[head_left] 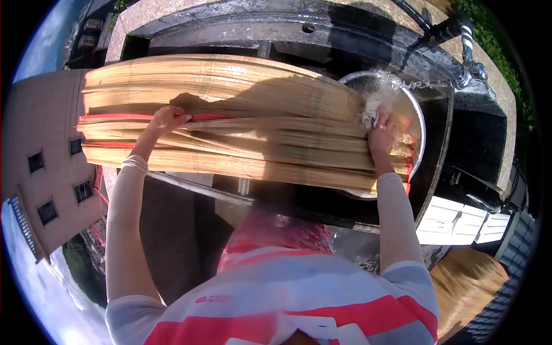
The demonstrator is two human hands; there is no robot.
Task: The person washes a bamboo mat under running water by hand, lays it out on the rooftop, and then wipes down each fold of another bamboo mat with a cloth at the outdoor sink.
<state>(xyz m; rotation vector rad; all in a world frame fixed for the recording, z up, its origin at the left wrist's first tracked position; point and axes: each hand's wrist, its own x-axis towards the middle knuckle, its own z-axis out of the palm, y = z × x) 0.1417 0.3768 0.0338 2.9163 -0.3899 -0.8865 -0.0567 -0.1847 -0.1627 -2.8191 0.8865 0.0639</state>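
Observation:
A long folded mat of thin tan slats, likely bamboo (276,77), lies across a dark stone sink (368,34) in several layers. Red binding (135,117) trims its edges. My left hand (165,119) pinches the red-bound edge of one fold, left of the middle. At the right end, my right hand (382,137) presses a wet white cloth (370,112) against the mat. That end of the mat rests in a round metal basin (424,129). Water (428,84) spurts from a metal tap (472,70) into the basin and splashes around the cloth.
A second tan mat (468,282) with red edging stands at the lower right. Near it are white panels (448,220). The sink's stone rim curves along the far side. A building (46,155) rises at the left, and greenery (489,29) grows behind the tap.

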